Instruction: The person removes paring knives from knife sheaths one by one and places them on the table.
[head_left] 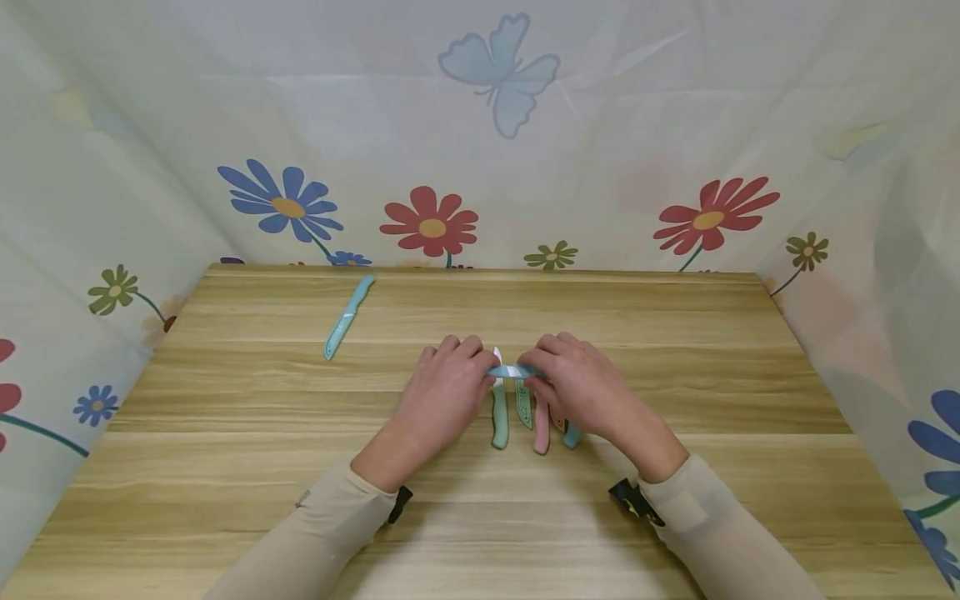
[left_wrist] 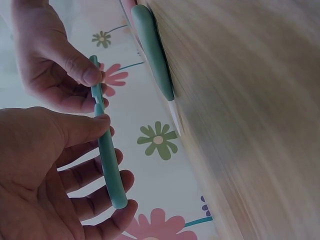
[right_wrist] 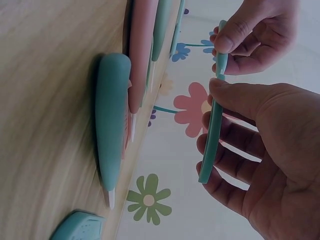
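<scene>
A light-blue paring knife [left_wrist: 112, 170] is held level above the table between both hands. My left hand [head_left: 447, 387] pinches its handle, thumb on one side and fingers on the other. My right hand [head_left: 581, 382] pinches the blue blade sheath [right_wrist: 212, 137] at the other end. A narrow gap with a pale bit of blade shows between handle and sheath. Beneath the hands lie a green-handled knife [head_left: 500, 417], a green sheath [head_left: 524, 407], a pink-handled knife [head_left: 542, 431] and a blue-handled knife [head_left: 572, 436], the last partly hidden by the right hand.
A sheathed blue knife [head_left: 349, 318] lies at the back left of the wooden table [head_left: 225, 400]. Beside the pink handle a pink sheath [head_left: 557, 418] peeks out. Another blue sheath [right_wrist: 79, 227] lies near the blue-handled knife. A flowered cloth [head_left: 600, 125] stands around the table.
</scene>
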